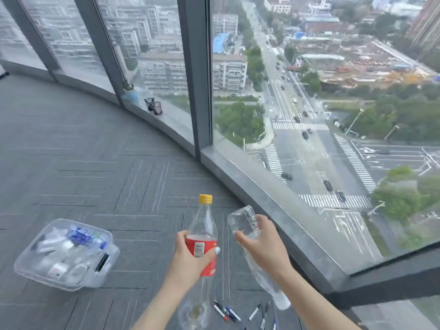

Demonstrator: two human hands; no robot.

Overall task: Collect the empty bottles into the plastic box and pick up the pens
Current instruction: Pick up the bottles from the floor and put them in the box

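We see a red-labelled bottle (202, 236) upright in the left hand (190, 254), fingers curled round its label, and a clear bottle (250, 234) gripped by the right hand (264, 241), both probably bound for the plastic box (65, 254) on the floor; pens (228, 312) lie below.

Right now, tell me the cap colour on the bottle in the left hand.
Yellow cap, clearest in the head view.

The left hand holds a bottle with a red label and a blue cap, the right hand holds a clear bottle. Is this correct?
Not quite. In the head view the cap on the red-label bottle in the left hand is yellow, not blue. The rest is right: the right hand holds a clear bottle.
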